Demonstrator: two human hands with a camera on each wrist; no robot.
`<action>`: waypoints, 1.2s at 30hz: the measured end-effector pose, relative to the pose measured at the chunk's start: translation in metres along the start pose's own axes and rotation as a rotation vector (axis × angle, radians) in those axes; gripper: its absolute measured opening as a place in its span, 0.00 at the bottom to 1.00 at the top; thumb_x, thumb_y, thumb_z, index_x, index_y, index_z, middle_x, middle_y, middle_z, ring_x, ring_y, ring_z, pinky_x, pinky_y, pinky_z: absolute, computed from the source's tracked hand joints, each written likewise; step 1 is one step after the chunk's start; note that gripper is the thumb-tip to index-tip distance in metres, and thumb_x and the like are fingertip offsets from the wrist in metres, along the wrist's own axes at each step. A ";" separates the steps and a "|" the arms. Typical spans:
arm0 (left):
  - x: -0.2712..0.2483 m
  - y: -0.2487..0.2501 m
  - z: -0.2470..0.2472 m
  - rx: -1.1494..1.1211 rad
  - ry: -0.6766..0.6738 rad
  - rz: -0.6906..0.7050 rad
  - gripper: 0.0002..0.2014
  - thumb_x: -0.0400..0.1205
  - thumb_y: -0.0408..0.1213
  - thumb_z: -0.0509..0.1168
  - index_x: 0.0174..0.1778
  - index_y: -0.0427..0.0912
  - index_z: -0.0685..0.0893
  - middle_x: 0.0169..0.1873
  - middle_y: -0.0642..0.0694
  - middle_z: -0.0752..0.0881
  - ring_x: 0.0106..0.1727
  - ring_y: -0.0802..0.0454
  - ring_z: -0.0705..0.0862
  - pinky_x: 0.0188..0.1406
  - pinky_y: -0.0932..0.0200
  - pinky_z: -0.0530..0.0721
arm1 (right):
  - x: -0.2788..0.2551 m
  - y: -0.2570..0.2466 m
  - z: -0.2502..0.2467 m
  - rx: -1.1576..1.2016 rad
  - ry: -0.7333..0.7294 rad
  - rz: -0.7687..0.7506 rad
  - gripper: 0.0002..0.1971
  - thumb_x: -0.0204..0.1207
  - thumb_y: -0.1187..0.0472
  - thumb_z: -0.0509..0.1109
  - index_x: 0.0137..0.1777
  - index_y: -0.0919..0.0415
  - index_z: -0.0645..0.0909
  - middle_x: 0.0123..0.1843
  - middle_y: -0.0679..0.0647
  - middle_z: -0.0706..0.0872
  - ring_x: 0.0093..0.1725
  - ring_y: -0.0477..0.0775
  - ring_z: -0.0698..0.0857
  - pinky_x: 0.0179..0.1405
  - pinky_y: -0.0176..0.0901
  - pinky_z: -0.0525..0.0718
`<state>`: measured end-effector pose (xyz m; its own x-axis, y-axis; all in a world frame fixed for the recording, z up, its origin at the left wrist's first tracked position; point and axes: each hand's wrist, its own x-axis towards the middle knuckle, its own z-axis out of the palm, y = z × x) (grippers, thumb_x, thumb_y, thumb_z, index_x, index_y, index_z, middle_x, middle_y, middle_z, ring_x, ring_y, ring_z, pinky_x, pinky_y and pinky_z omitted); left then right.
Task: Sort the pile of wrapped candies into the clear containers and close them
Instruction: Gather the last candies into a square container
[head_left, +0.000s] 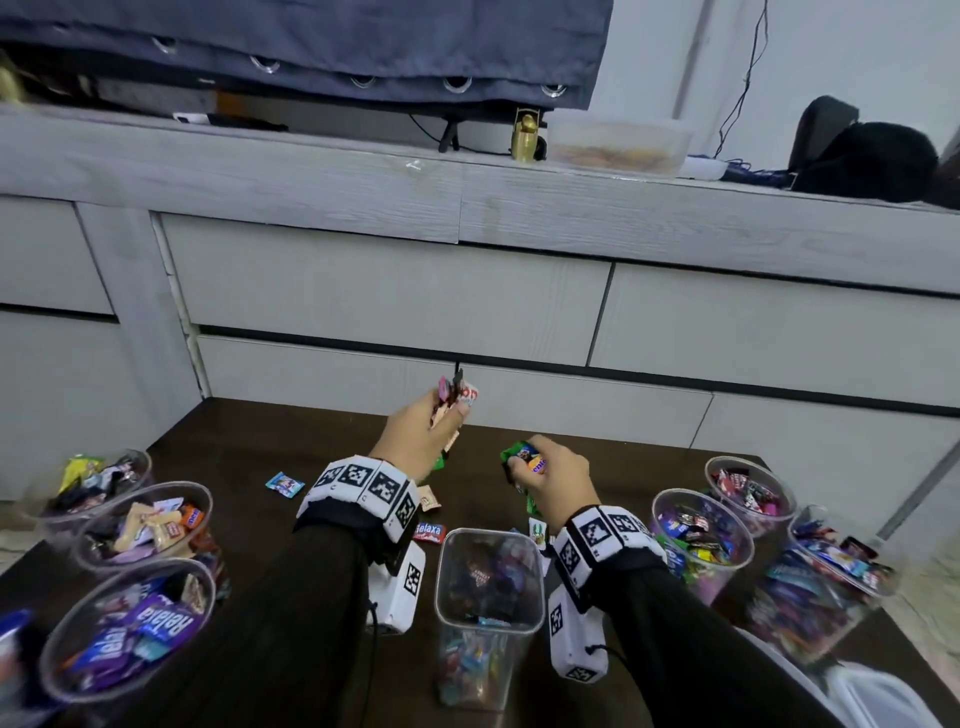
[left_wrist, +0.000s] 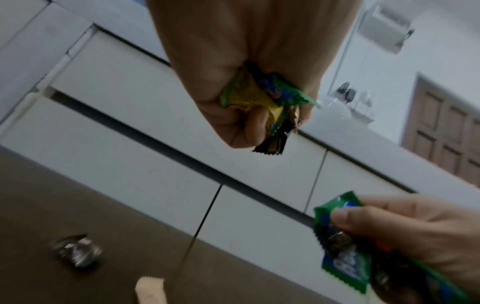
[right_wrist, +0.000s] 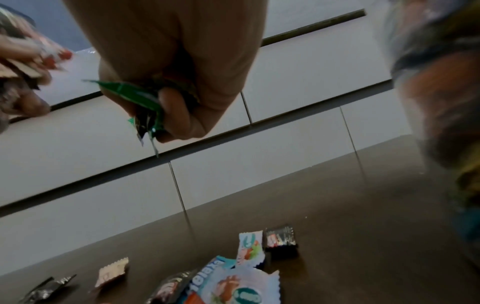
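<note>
My left hand is raised above the dark table and grips a bunch of wrapped candies, which show green, yellow and black in the left wrist view. To its right, my right hand grips green-wrapped candies, seen from below as green and dark wrappers. A few loose candies lie on the table between the hands, more of them in the right wrist view. A tall clear container stands near me, between my forearms, partly filled.
Three clear cups of candies stand at the left and three more at the right. A white lid lies at the near right corner. Grey drawer fronts rise right behind the table's far edge.
</note>
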<state>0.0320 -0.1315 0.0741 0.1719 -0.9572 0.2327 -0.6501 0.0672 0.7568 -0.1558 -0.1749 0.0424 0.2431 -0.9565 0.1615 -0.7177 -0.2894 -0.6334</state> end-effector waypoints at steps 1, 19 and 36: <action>-0.004 0.008 -0.004 -0.011 0.007 0.034 0.18 0.88 0.51 0.57 0.66 0.45 0.80 0.46 0.47 0.84 0.48 0.52 0.80 0.45 0.60 0.70 | -0.003 -0.001 -0.003 0.014 0.024 0.007 0.12 0.79 0.51 0.66 0.56 0.57 0.80 0.47 0.55 0.83 0.40 0.50 0.76 0.35 0.35 0.70; -0.104 0.033 0.029 -0.145 -0.036 0.332 0.04 0.85 0.58 0.55 0.50 0.67 0.73 0.45 0.57 0.75 0.48 0.66 0.79 0.44 0.74 0.73 | -0.026 -0.007 -0.026 0.083 0.132 -0.005 0.13 0.80 0.52 0.66 0.57 0.61 0.80 0.46 0.55 0.81 0.40 0.49 0.77 0.31 0.28 0.70; -0.108 0.038 0.027 0.019 -0.093 0.344 0.07 0.83 0.47 0.63 0.41 0.55 0.75 0.41 0.54 0.74 0.42 0.60 0.78 0.40 0.59 0.77 | -0.021 -0.001 -0.027 0.066 0.170 -0.048 0.13 0.80 0.51 0.66 0.55 0.60 0.79 0.44 0.56 0.82 0.40 0.53 0.79 0.23 0.24 0.69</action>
<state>-0.0309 -0.0332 0.0610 -0.1270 -0.9012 0.4143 -0.6723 0.3853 0.6321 -0.1779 -0.1556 0.0598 0.1582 -0.9361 0.3141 -0.6620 -0.3366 -0.6697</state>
